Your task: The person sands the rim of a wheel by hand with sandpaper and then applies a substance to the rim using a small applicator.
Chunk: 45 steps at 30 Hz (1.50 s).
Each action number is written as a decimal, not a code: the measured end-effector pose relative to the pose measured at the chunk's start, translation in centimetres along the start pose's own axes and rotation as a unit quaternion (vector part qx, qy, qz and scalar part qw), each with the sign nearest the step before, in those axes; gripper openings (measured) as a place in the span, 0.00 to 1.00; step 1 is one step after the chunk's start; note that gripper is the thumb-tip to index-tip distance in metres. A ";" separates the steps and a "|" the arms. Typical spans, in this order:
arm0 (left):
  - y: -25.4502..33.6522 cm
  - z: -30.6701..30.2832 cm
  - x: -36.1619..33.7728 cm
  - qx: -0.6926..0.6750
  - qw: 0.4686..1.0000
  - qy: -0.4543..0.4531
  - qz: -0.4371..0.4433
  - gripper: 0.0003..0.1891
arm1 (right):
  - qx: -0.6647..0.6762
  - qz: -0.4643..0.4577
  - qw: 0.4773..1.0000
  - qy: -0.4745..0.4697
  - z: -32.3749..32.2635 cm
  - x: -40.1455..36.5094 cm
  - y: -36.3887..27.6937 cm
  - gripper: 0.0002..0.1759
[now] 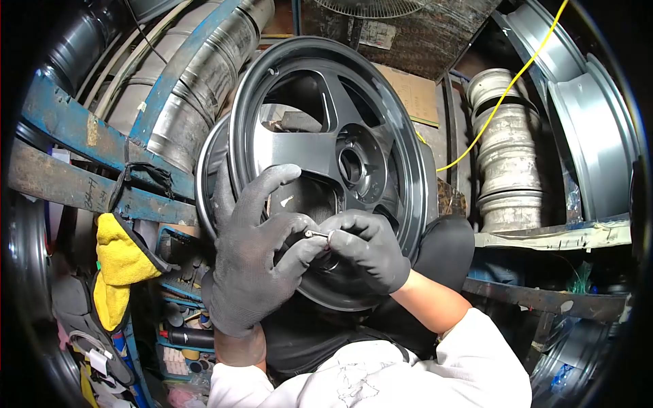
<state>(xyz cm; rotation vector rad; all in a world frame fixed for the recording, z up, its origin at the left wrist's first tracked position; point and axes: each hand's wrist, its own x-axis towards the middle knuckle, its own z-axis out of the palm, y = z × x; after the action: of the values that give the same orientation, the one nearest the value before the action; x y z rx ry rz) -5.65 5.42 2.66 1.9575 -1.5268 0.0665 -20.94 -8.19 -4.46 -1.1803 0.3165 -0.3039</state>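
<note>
A small slim metal piece with a pale tip spans the gap between my two gloved hands; its exact kind is too small to make out. My left hand brings thumb and forefinger together around its left end, while the other fingers are raised. The thumb and forefinger of my right hand pinch its right end. Behind both hands a dark grey alloy wheel rim stands upright, tilted, with its hub hole facing me. The hands cover part of its lower spokes.
Blue metal racks hold wheel barrels at left. A stack of worn rims stands at right, by a yellow cable. A yellow cloth hangs at left above a crate of tools. A fan is at the top.
</note>
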 end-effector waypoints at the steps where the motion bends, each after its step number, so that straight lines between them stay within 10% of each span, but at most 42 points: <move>1: 0.1 0.0 0.0 -0.014 1.000 -0.007 -0.009 0.12 | 0.027 0.026 0.999 -0.008 -0.1 -0.1 -0.1 0.14; 7: 0.4 0.0 0.1 -0.016 0.999 -0.012 -0.029 0.11 | 0.092 0.023 0.995 0.021 0.5 0.4 1.2 0.16; 10: 0.9 -0.3 0.1 0.001 0.999 -0.020 -0.038 0.10 | -0.139 -0.124 0.973 0.138 1.9 -0.5 0.1 0.12; 13: 1.3 0.1 0.0 -0.056 0.996 -0.009 -0.069 0.09 | -0.194 -0.338 0.920 -0.029 -1.1 0.5 1.1 0.16; 18: 1.0 0.3 -0.2 -0.112 0.991 0.019 -0.072 0.07 | -0.318 -0.369 0.873 0.019 -1.0 0.7 0.2 0.24; 37: -0.2 0.4 -0.5 -0.104 0.992 0.026 -0.061 0.05 | -0.457 -0.412 0.788 -0.018 -1.8 1.1 -0.7 0.19; 42: -1.3 -0.6 -0.3 -0.098 0.995 -0.005 0.005 0.11 | -0.365 -0.256 0.894 -0.056 -2.0 -0.9 -2.2 0.23; 45: -3.6 0.4 0.8 -0.122 0.988 0.076 0.051 0.15 | -0.475 -0.192 0.853 -0.105 -2.2 -2.1 -3.5 0.27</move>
<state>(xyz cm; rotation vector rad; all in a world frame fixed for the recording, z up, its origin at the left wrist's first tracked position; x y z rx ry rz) -2.41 4.94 1.02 1.6454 -1.4608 0.0671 -24.02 -10.49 -1.77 -2.2544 0.0076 -0.3724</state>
